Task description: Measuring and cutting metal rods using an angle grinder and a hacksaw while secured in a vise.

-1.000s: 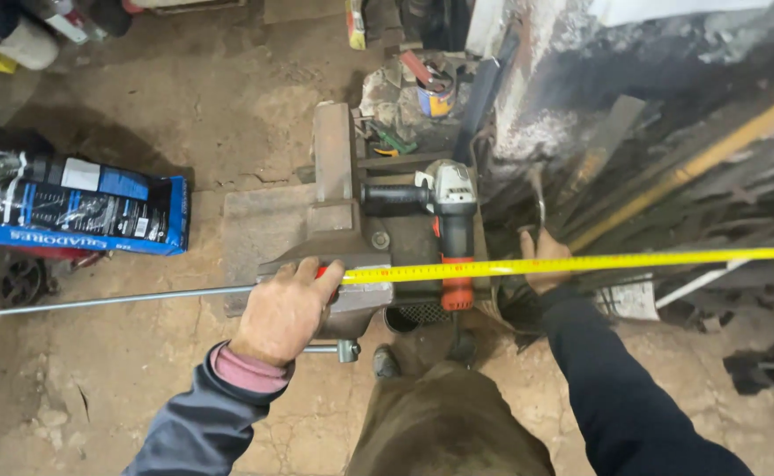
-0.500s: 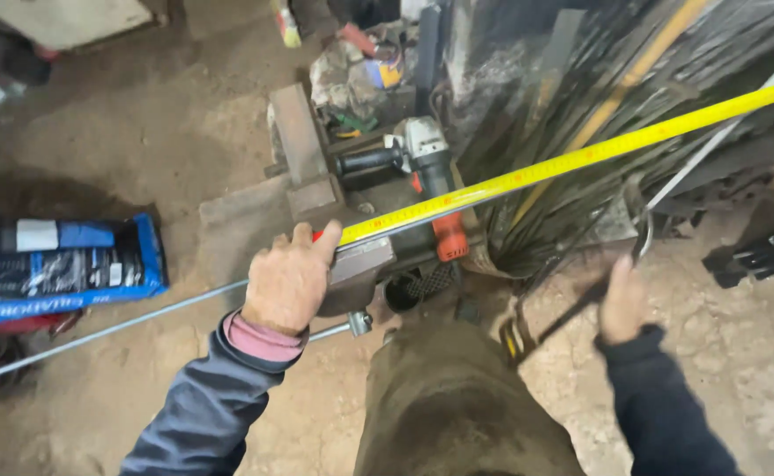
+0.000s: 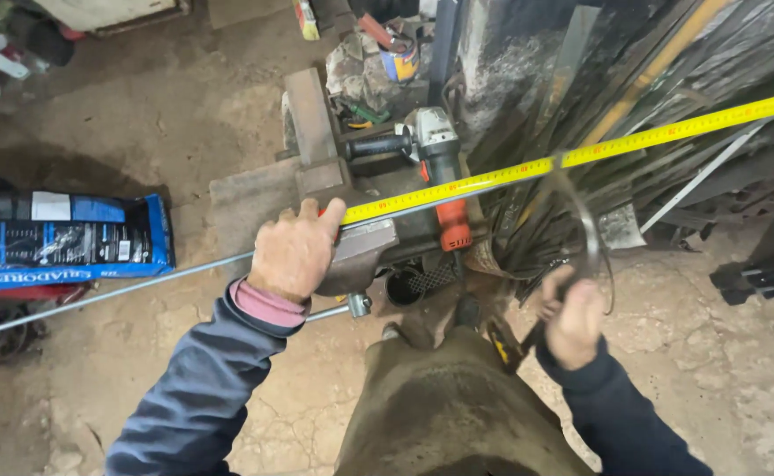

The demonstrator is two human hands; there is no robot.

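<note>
Since half a second ago the right hand (image 3: 575, 322) has dropped lower and nearer the body, and the yellow tape measure (image 3: 581, 155) now slants less steeply across the view. That tape runs from under the left hand (image 3: 294, 251) up and away to the right, its long axis almost parallel to the thin steel rod (image 3: 140, 286) beneath it, which carries on leftward across the floor. The left hand lies flat over the tape's near end, fingers together, pressing it against the rod where both meet the grey vise (image 3: 360, 251). So the tape's fixed end sits directly under the left hand, while its free length is well apart from the right hand, above it. The right hand is closed around a dark curved piece of metal, blurred, beside the knee. An orange-handled angle grinder (image 3: 435, 163) rests just behind the vise; a blue bag (image 3: 61, 240) lies off to the left.
</note>
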